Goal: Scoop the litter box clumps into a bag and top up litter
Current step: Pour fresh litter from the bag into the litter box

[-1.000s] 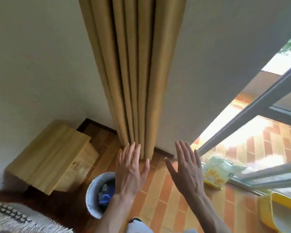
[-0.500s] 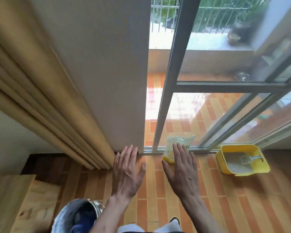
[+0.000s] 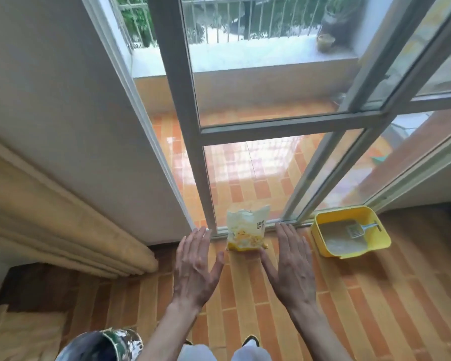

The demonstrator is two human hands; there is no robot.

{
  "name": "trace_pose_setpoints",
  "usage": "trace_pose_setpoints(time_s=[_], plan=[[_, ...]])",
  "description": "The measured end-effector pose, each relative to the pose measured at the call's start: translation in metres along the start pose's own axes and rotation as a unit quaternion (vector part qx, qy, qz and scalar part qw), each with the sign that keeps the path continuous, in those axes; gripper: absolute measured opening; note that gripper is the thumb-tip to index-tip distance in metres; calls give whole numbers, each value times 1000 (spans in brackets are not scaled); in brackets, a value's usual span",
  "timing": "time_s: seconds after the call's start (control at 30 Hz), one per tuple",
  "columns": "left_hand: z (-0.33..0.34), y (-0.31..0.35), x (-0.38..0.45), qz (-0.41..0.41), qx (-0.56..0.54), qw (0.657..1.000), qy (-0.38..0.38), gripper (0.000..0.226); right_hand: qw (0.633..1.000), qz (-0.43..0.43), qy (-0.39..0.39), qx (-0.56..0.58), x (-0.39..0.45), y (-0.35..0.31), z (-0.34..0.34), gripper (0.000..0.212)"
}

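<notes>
By window: yellow litter box [image 3: 323, 241] holds litter, scoop [image 3: 359, 229]; bag [image 3: 246, 230] upright.

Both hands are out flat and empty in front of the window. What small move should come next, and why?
Probably the right hand should reach right for the scoop lying in the yellow litter box. Both it and the left hand hold nothing, scooping has not begun, and the litter bag between them is only needed afterwards.

Plastic, tile, metal and cloth by the window

The yellow litter box [image 3: 323, 239] looked like smooth plastic; the litter bag [image 3: 246, 231] was crinkled glossy film; the tiled floor [image 3: 349, 295] shone; the window frame [image 3: 193, 152] looked like painted metal; the curtain [image 3: 63, 230] was matt cloth.
</notes>
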State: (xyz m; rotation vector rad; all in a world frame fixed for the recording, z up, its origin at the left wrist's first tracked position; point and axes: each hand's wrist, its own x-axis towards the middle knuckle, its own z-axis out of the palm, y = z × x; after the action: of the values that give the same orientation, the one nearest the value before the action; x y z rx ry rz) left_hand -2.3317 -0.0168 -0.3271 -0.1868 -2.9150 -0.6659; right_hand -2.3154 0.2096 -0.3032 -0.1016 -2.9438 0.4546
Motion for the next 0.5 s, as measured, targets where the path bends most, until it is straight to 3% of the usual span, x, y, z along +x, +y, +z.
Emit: trace_pose_setpoints(time_s=[0.23,0.5], plan=[[46,19,54,25,-9,1000,-13,55,1000,17,-14,13,41,36,24,67],[143,0,120,24,-14,998,-48,52,997,58,-37,18,87,65,108,66]])
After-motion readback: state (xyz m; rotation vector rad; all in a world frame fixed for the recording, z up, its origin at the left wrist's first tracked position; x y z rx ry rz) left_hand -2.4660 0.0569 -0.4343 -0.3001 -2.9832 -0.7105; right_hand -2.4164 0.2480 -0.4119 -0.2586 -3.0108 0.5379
